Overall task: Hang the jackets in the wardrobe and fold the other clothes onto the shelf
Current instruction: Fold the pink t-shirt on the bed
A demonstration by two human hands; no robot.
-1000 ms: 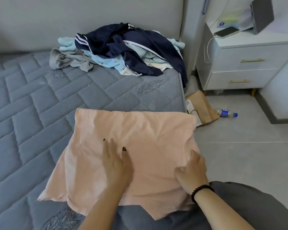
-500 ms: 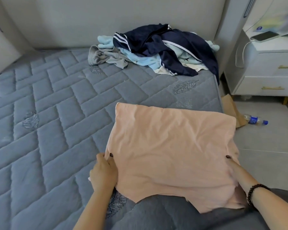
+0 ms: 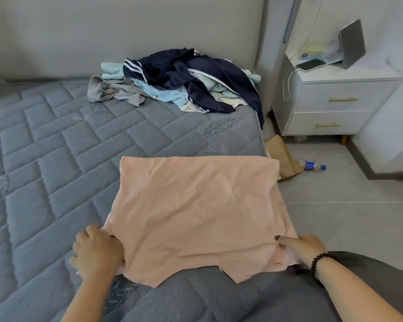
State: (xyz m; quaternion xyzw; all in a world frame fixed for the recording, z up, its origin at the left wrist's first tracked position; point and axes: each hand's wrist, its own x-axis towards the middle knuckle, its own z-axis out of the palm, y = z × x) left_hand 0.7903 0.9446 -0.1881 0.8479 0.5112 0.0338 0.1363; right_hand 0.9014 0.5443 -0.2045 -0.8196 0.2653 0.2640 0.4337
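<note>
A peach-pink garment (image 3: 196,210) lies spread flat on the grey quilted mattress (image 3: 44,159), near its right edge. My left hand (image 3: 96,252) grips the garment's near left corner with curled fingers. My right hand (image 3: 305,247), with a dark bead bracelet on the wrist, pinches the near right corner, forefinger lying on the cloth. At the head of the bed sits a heap of clothes: a navy jacket with white stripes (image 3: 196,77) on top, light blue pieces (image 3: 163,94) under it and a grey garment (image 3: 112,91) at the left.
A white bedside cabinet (image 3: 330,105) with two drawers stands right of the bed, carrying a phone (image 3: 311,65) on a cable and a grey tablet (image 3: 351,43). On the tiled floor lie a brown paper bag (image 3: 282,156) and a plastic bottle (image 3: 311,165). The padded headboard (image 3: 126,31) runs behind the heap.
Both hands moved from pressing on the middle of the pink garment to its near corners, left and right. The camera view shifted slightly; the garment lies flat as before.
</note>
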